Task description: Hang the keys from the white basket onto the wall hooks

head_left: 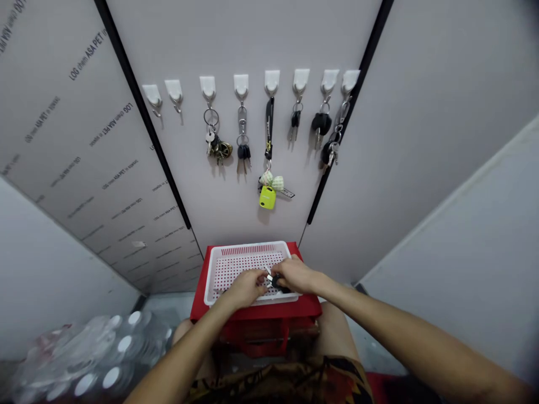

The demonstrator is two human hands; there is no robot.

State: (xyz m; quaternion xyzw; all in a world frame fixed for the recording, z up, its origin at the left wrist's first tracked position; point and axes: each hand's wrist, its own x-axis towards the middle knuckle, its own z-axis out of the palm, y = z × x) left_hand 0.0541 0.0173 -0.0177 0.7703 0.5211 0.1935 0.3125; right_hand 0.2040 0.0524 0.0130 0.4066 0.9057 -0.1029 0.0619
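A bunch of keys [275, 282] with a black part and silvery metal pieces is held between my two hands, low over the white basket [208, 280]. My right hand [297, 275] grips the black part from the right. From the left, my left hand [247, 288] has its fingers curled in at the metal pieces. Fingers cover part of the bunch, so its exact shape is hidden. The perforated plastic basket rests on a red box-like surface [200, 300] in front of my knees.
White adhesive hooks [241, 85] run in a row along the wall. Several carry key sets, including a black strap [269, 126] with a yellow-green case [268, 197]. Wrapped bottles [126, 342] stand at lower left. Light panels [442, 112] close in both sides.
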